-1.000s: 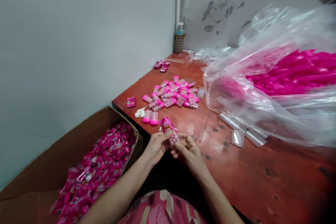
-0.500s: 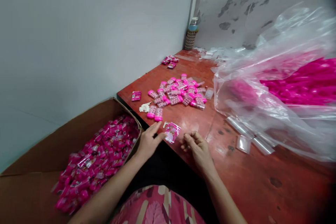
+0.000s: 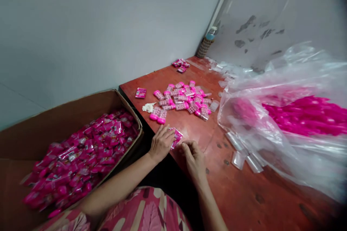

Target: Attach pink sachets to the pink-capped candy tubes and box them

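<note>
My left hand (image 3: 161, 142) rests on a small pink packet (image 3: 176, 137) at the near edge of the red table (image 3: 244, 195), its fingers curled over the packet. My right hand (image 3: 193, 156) sits just right of the packet, fingers bent and pinched at its corner. Beyond them lies a pile of small pink-capped candy bottles (image 3: 183, 99), with two more bottles (image 3: 158, 114) standing closer to my hands.
A cardboard box (image 3: 43, 126) full of pink packets (image 3: 81, 151) stands to my left, below the table edge. A big clear plastic bag (image 3: 284, 115) of pink pieces covers the right side. Small clear bags (image 3: 242, 157) lie beside it. A bottle (image 3: 206, 41) stands in the far corner.
The packet came down from between my hands onto the table. My left hand now presses on it and my right hand has closed in to its edge. The view has swung left.
</note>
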A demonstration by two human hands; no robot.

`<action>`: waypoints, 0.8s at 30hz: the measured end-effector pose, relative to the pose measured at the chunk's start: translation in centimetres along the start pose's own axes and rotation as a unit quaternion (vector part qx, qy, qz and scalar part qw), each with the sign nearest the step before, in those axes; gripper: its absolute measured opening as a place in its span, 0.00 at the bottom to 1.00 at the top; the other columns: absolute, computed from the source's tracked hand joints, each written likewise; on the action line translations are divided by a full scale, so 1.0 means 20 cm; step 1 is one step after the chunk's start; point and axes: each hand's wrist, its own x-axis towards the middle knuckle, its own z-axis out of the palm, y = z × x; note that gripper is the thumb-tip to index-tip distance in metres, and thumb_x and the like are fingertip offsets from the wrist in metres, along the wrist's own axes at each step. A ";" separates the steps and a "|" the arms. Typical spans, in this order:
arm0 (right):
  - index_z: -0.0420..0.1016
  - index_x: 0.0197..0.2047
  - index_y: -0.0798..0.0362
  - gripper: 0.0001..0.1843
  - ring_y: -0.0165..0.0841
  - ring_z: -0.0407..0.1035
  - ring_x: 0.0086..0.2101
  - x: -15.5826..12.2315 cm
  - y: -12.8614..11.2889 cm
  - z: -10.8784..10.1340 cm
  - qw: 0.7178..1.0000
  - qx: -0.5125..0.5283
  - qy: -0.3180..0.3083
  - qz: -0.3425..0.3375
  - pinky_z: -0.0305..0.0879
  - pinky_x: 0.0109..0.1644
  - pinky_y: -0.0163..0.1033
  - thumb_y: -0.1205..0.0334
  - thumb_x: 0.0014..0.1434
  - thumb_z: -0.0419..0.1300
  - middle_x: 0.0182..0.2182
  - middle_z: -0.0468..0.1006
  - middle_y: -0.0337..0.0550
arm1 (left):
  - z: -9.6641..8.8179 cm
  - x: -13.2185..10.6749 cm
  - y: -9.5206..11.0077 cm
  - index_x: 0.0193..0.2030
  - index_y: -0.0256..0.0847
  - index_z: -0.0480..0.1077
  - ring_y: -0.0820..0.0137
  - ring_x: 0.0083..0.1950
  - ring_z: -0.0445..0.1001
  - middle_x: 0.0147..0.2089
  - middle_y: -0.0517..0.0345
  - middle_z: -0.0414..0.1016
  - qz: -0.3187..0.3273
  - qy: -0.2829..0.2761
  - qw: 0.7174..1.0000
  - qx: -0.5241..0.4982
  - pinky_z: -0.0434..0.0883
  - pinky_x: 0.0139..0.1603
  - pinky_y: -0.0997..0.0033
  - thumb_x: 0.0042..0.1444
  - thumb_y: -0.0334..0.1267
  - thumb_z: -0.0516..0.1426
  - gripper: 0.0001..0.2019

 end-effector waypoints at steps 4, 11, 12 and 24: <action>0.68 0.33 0.50 0.10 0.33 0.67 0.31 0.00 -0.01 0.03 1.000 0.009 0.028 -0.009 0.64 0.36 0.38 0.52 0.53 0.56 0.29 0.73 0.40 | 0.00 -0.01 -0.01 0.42 0.43 0.72 0.63 0.58 0.61 0.47 0.53 0.73 -0.019 0.025 0.995 -0.092 0.47 0.62 0.54 0.55 0.35 0.51 0.11; 0.62 0.42 0.49 0.17 0.32 0.68 0.31 0.05 -0.06 0.04 0.986 0.160 0.043 0.021 0.65 0.33 0.36 0.55 0.50 0.59 0.32 0.72 0.39 | -0.05 0.01 0.12 0.40 0.45 0.74 0.61 0.56 0.63 0.47 0.53 0.73 -0.003 0.043 0.975 -0.217 0.48 0.61 0.55 0.52 0.35 0.54 0.10; 0.62 0.41 0.49 0.16 0.31 0.68 0.28 0.06 -0.07 0.03 0.984 0.172 0.039 0.024 0.65 0.31 0.35 0.55 0.50 0.59 0.30 0.72 0.38 | -0.06 0.01 0.15 0.41 0.45 0.73 0.60 0.56 0.63 0.48 0.53 0.73 -0.014 0.044 0.971 -0.233 0.49 0.61 0.56 0.51 0.36 0.55 0.11; 0.67 0.38 0.54 0.16 0.34 0.68 0.29 0.39 -0.17 -0.17 0.978 -0.199 -0.009 -0.059 0.62 0.32 0.37 0.50 0.54 0.53 0.29 0.74 0.43 | -0.07 0.06 0.09 0.22 0.34 0.72 0.74 0.22 0.66 0.19 0.59 0.68 -0.334 -0.068 0.821 -0.458 0.66 0.24 0.75 0.43 0.44 0.60 0.13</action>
